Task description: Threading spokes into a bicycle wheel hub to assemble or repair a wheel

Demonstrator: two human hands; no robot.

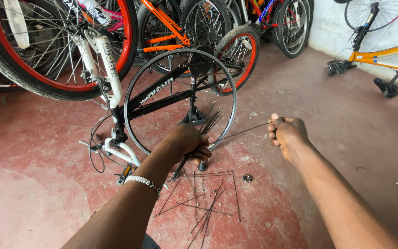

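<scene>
While left hand [187,143] bunches thin dark spokes [210,122], right hand [287,133] pinches one.

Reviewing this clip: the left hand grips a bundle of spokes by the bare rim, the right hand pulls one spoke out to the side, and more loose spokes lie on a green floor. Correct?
Not quite: the floor is red, not green, as the head view shows. The rest stands: the left hand grips a bundle of spokes by the bare rim, the right hand pulls one spoke sideways, and loose spokes lie on that floor.
</scene>
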